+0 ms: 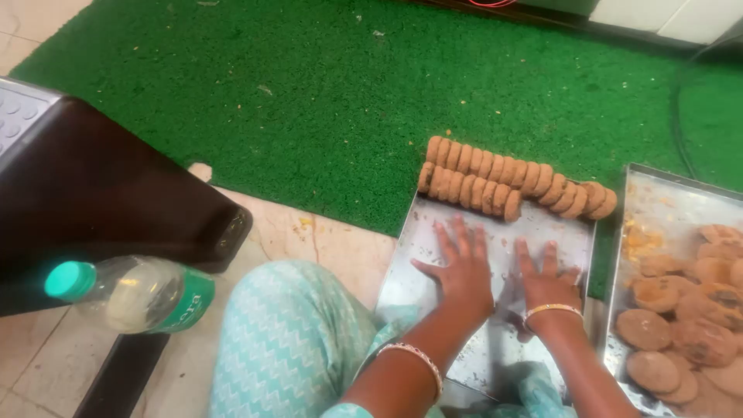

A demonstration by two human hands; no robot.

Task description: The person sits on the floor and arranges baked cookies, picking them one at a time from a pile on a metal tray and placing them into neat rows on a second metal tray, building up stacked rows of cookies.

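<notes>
Both hands lie flat and open, palms down, on a shiny steel tray (433,224) at lower centre of the frame — the left hand (462,267) with fingers spread, the right hand (548,277) just beside it, holding nothing. The tray's bare metal is smeared and speckled with crumbs. Along its far edge, at centre right, stand two tight rows of round brown patties (507,180), set on edge and leaning on each other, their rough crumbed sides touching. A thin bangle circles each wrist.

At the right edge sits a second steel tray (658,201) — flat patties lie loosely on it, some darker in spots. Coarse green turf matting (333,93) fills the upper frame. At lower left a clear plastic bottle (135,294) with a teal cap lies by a dark glossy box (101,201). A knee in pale teal patterned cloth (286,340) covers the tray's near corner.
</notes>
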